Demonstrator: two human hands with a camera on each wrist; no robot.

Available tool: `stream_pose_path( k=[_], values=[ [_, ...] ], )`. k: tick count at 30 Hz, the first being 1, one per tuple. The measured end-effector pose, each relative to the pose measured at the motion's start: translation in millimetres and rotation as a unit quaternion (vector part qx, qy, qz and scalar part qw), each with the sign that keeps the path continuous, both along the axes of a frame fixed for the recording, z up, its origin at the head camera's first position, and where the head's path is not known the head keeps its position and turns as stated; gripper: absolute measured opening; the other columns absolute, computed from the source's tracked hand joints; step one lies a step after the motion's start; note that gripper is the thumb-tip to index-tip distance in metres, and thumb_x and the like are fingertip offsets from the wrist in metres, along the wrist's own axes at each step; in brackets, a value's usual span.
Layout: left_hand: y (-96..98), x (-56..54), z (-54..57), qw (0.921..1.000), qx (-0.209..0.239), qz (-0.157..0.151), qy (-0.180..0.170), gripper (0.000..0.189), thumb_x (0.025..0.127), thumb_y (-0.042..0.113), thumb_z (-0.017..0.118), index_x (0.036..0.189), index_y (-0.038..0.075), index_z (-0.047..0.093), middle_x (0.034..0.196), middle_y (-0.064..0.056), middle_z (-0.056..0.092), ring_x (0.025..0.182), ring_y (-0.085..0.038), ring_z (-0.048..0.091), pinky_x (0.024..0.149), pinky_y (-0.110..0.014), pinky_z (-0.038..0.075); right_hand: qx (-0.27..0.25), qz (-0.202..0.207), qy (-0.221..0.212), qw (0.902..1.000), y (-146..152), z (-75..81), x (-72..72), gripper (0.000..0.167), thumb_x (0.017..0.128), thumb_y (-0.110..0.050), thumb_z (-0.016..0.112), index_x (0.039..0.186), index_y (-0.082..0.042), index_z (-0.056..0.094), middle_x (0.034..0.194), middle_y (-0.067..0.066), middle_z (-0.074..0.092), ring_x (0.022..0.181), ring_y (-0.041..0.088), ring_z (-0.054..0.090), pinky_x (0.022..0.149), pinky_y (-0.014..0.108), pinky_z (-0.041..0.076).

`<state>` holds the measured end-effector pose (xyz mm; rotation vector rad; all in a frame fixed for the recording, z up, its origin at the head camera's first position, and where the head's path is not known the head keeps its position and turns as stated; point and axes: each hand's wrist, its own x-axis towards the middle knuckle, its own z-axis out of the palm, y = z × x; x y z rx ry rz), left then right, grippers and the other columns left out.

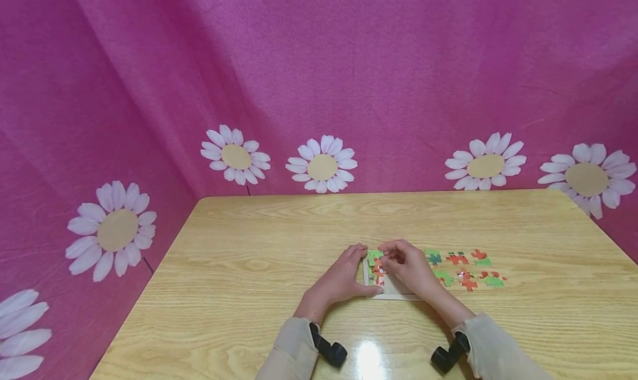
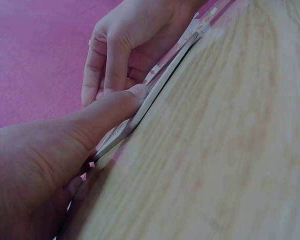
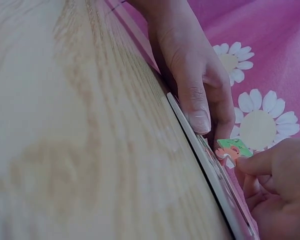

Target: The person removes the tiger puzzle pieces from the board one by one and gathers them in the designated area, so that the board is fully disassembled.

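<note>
A shallow white puzzle tray lies on the table, with several green and orange picture pieces along its left side. My left hand holds the tray's left end, thumb on the front rim and fingers at the far left corner. Over the tray, my right hand pinches a green and orange puzzle piece between thumb and fingers. That piece is tilted up above the tray in the right wrist view. The left wrist view shows the left thumb pressing the tray edge, while the other fingers are mostly hidden.
Loose puzzle pieces lie in two rough rows right of the tray, some partly behind the right hand. The wooden table meets a pink curtain with daisies at its back and left. A black wrist camera sits on each forearm.
</note>
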<state>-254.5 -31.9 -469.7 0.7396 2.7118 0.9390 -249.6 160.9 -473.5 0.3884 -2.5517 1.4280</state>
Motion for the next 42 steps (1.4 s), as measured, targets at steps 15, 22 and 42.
stream_pose_path(
  k=[15, 22, 42],
  values=[
    [0.3, 1.6, -0.2, 0.9999, -0.002, 0.005, -0.012, 0.09, 0.078, 0.047, 0.079, 0.148, 0.006, 0.038, 0.158, -0.005, 0.033, 0.145, -0.02, 0.035, 0.12, -0.036, 0.034, 0.014, -0.004, -0.007, 0.9999, 14, 5.5, 12.8, 0.024, 0.085, 0.001, 0.07, 0.109, -0.002, 0.068, 0.097, 0.011, 0.066, 0.082, 0.002, 0.059, 0.073, 0.015, 0.054],
    [0.3, 1.4, -0.3, 0.9999, 0.0, 0.007, -0.013, 0.091, 0.078, 0.047, 0.079, 0.148, 0.006, 0.037, 0.158, -0.005, 0.032, 0.145, -0.02, 0.035, 0.12, -0.036, 0.033, 0.019, -0.008, -0.017, 0.9997, 22, 5.7, 18.4, 0.023, 0.086, 0.0, 0.07, 0.109, -0.002, 0.067, 0.096, 0.01, 0.067, 0.082, 0.0, 0.058, 0.072, 0.015, 0.054],
    [0.5, 0.0, -0.6, 1.0, 0.005, -0.001, 0.0, 0.091, 0.078, 0.046, 0.08, 0.147, 0.005, 0.038, 0.157, -0.005, 0.034, 0.145, -0.02, 0.035, 0.12, -0.035, 0.033, 0.039, -0.029, -0.003, 0.9988, 45, 7.4, 37.4, 0.022, 0.087, -0.003, 0.07, 0.109, -0.004, 0.068, 0.095, 0.008, 0.066, 0.08, -0.004, 0.055, 0.069, 0.015, 0.053]
  ],
)
